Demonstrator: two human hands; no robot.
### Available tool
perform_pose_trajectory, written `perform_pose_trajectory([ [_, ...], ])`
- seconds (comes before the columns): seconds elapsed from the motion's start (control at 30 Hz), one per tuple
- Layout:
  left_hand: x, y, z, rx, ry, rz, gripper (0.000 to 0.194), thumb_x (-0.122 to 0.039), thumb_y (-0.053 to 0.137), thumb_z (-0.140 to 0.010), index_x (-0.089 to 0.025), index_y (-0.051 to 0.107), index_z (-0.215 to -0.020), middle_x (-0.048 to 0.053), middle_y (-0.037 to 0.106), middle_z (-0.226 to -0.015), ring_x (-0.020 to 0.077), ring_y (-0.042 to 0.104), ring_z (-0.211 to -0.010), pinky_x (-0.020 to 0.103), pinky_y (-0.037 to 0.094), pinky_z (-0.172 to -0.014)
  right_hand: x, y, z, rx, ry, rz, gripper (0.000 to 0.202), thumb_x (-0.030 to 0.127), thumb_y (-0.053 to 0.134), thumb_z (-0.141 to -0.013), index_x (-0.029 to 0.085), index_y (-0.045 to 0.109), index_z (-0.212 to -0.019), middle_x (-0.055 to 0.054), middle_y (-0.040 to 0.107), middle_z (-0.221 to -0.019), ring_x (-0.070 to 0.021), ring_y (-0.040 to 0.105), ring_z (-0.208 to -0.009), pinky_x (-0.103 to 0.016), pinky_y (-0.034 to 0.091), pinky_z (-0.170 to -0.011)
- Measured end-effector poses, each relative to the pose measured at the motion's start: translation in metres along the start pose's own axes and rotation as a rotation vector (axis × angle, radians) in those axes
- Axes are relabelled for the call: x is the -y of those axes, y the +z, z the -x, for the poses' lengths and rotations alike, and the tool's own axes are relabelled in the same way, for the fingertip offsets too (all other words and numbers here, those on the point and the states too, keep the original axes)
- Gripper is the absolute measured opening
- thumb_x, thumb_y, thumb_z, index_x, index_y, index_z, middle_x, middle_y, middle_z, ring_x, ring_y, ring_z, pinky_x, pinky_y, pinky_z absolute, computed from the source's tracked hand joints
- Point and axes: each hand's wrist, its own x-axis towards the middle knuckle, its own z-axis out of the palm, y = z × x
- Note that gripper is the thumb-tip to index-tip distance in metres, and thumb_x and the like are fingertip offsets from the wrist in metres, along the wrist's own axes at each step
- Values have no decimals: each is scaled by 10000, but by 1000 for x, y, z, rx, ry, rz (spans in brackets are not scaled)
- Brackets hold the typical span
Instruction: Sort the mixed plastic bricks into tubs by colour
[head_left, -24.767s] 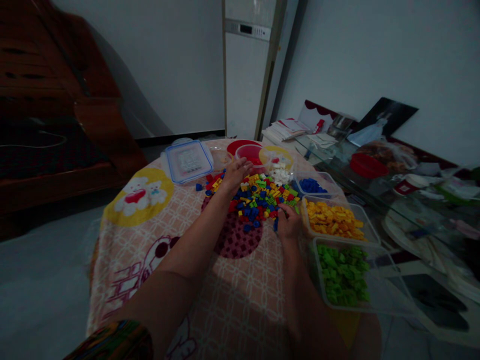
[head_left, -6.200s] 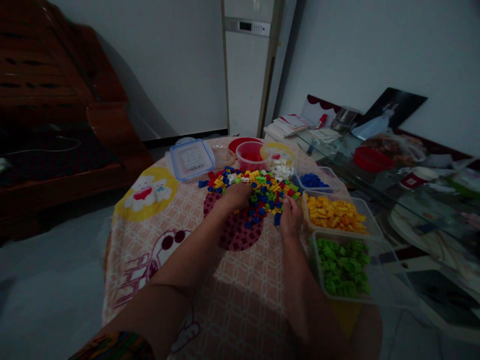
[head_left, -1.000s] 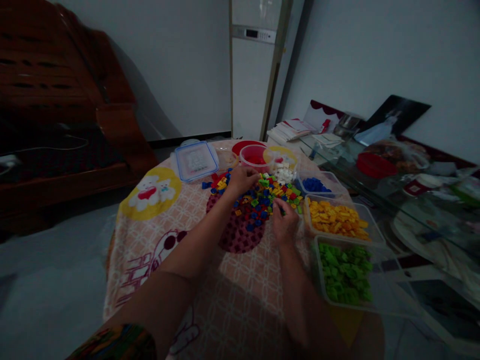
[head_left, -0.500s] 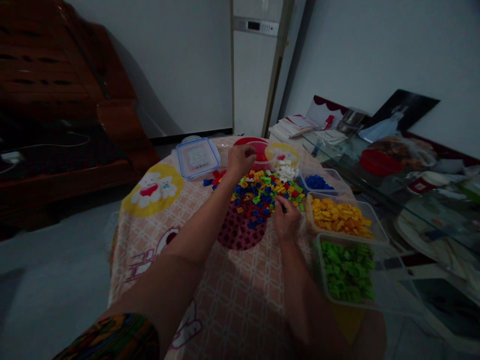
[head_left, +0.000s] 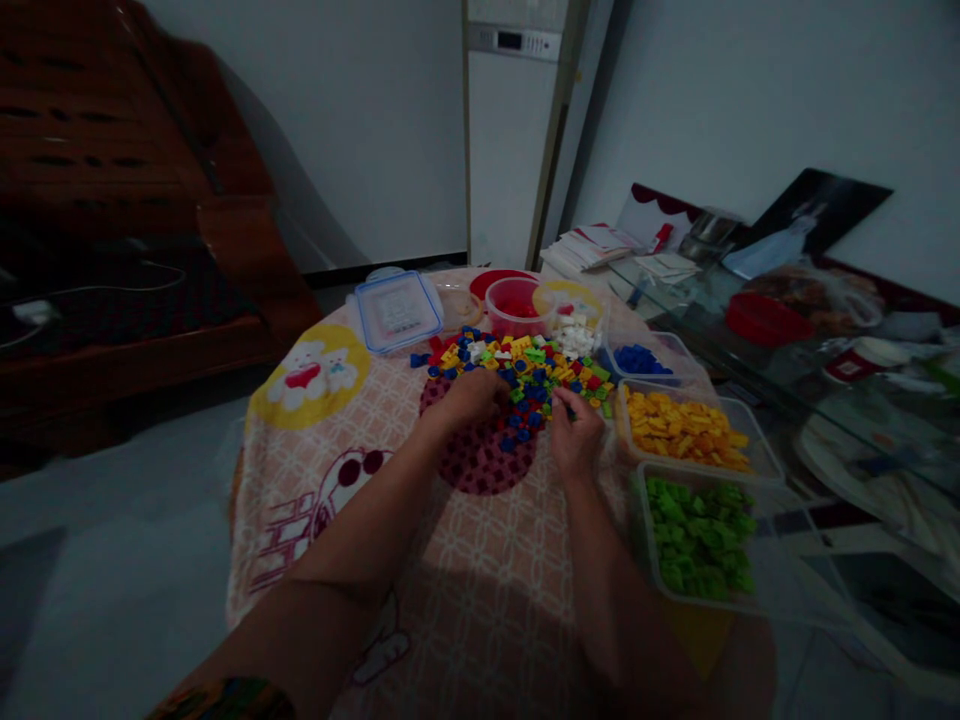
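Observation:
A mixed pile of small plastic toy bricks point(head_left: 536, 372) in red, blue, yellow, green and white lies on the patterned tablecloth point(head_left: 480, 560). At the pile's near left side, my left hand point(head_left: 476, 397) reaches down with fingers curled together; their tips are hidden among the bricks. My right hand point(head_left: 577, 432) is closed in a pinch at the pile's near right edge, and what it holds is too small and dark to name. Behind the pile stands a clear round tub point(head_left: 517, 318) with red bricks in it. White bricks point(head_left: 576, 338) are heaped beside that tub.
Clear boxes hold blue bricks point(head_left: 639, 360), yellow bricks point(head_left: 682, 430) and green bricks point(head_left: 697, 535) along the right. A blue-rimmed lid point(head_left: 397, 312) lies at the back left. Beyond the boxes is a cluttered glass table point(head_left: 757, 400); a wooden bench point(head_left: 247, 240) stands left.
My left hand has come back from over the round tub, nearer to me, down onto the brick pile. My right hand has stayed at the pile's edge, still pinched. The view has shifted slightly.

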Motion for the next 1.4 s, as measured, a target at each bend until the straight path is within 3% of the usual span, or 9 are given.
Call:
perform_pose_trajectory([
  [0.1,1,2,-1,-13,3,-6,186,-99,707,-709,-195,815,-828,36,796,-835,185,700,-775,233,445,-643,0,0,0,-3,-32,3,265,310,567,-911,202,806,-952,-91,818,-945,-250,744,-911,-395,589,-881],
  [0.37,-3,0,0,-80,150,527,135,-190,653,-819,-152,768,-878,-6,730,-684,121,646,-620,192,442,-597,4,6,3,162,-227,63,273,299,568,-963,222,806,-1073,-104,804,-1033,-255,728,-988,-413,569,-944],
  [0.5,-10,5,-3,-135,175,610,104,-166,666,-797,-139,755,-845,-19,683,-631,102,605,-576,181,408,-566,4,7,3,194,-228,80,282,289,563,-970,216,800,-1104,-111,800,-1043,-259,723,-992,-417,564,-949],
  [0.7,-17,10,-4,-155,167,696,88,-142,672,-780,-139,744,-830,-30,653,-596,95,586,-557,183,423,-578,2,5,3,157,-186,87,227,281,581,-962,226,797,-1001,-93,798,-960,-252,723,-931,-395,566,-894],
  [0.9,-22,9,-3,-179,183,640,100,-217,693,-803,-147,761,-822,-24,669,-629,100,575,-566,194,398,-562,1,5,3,141,-159,67,214,288,580,-952,222,783,-945,-94,790,-912,-256,718,-888,-395,562,-855],
  [1.4,-34,4,2,-233,229,452,64,-190,673,-828,-153,697,-783,-17,650,-648,116,568,-613,226,409,-634,6,-2,1,143,-75,3,207,336,599,-913,217,764,-876,-80,788,-889,-241,714,-874,-365,562,-840],
])
